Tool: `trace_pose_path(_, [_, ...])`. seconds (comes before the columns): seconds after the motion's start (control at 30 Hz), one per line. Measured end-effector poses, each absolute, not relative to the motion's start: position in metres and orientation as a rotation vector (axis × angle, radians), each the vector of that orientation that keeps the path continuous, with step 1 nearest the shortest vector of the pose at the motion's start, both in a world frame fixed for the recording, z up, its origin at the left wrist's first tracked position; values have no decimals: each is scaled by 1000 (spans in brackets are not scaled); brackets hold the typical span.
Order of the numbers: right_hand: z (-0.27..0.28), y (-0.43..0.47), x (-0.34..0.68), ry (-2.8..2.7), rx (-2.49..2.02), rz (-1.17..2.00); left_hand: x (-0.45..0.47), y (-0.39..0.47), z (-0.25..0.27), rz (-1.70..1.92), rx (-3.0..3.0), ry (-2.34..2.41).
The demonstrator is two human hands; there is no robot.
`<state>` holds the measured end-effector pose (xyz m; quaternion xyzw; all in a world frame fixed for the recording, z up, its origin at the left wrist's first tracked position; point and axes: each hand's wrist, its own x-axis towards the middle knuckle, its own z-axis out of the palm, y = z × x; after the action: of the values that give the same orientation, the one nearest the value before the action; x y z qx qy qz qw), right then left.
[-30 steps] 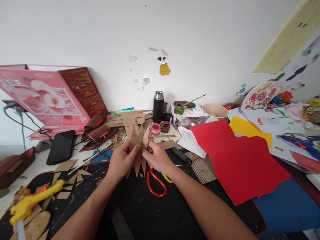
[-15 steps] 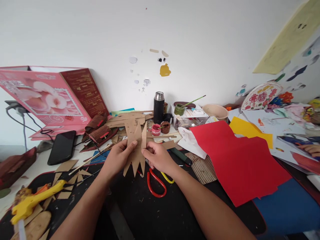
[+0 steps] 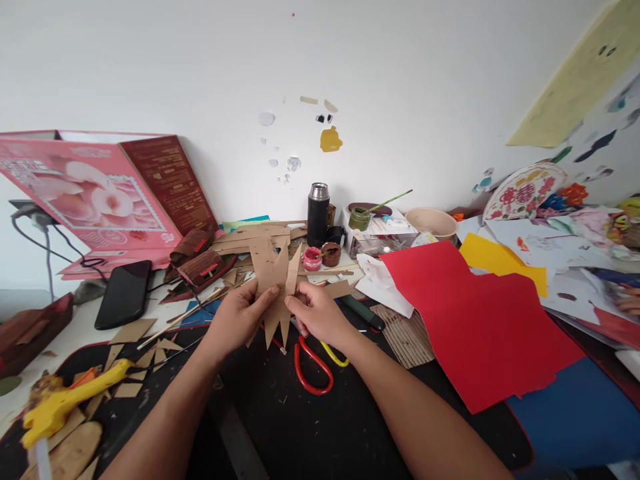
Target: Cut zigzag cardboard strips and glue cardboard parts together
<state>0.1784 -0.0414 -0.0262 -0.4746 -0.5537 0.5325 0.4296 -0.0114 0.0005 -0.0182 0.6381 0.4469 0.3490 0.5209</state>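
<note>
Pinching cardbd (image 3: pixel 273 275) – L grip (image 3: pixel 239 316), R grip (image 3: pixel 319 312) closed | grn jar (image 3: pixel 359 220) w/ stick (image 3: pixel 393 199)

Runs plain and unprinted on the flat spiky tan cardboard piece (image 3: pixel 273 319). Shows ridged stripes on the rectangular brown corrugated-cardboard scrap (image 3: pixel 403 335). Keeps to one solid colour on the looped red plastic handle (image 3: pixel 320 391), the curved yellow plastic handle (image 3: pixel 337 359) and the large angular red paper sheet (image 3: pixel 480 320). Pairs yellow with a touch of orange on the gun-shaped yellow plastic tool (image 3: pixel 63 405). Turns from black to silver at the neck of the cylindrical black metal flask (image 3: pixel 317 220). Carries pale peaches in a white scalloped frame on the big boxy pink card container (image 3: pixel 100 193), golden print on its dark red side panel (image 3: pixel 160 170). Repeats red and yellow motifs, floral perhaps at this blurry distance, on the half-round white disc (image 3: pixel 525 191).
</note>
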Motion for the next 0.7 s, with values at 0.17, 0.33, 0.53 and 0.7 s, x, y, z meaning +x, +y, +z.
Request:
trace_pose_path(0.17, [-30,-40,178,-1393,-1176,1331,-12,0,-16,831,1611,1103])
trace_pose_path(0.33, [-30,-41,178,-1406,-1191,1317,-12,-2,-12,823,1682,1147])
trace_pose_path(0.53, [-33,-41,179,-1433,-1199,1301,-10,-4,-7,838,1688,1175])
trace_pose_path(0.7, [-35,-41,178,-1442,-1202,1292,-11,-3,-9,848,1717,1170])
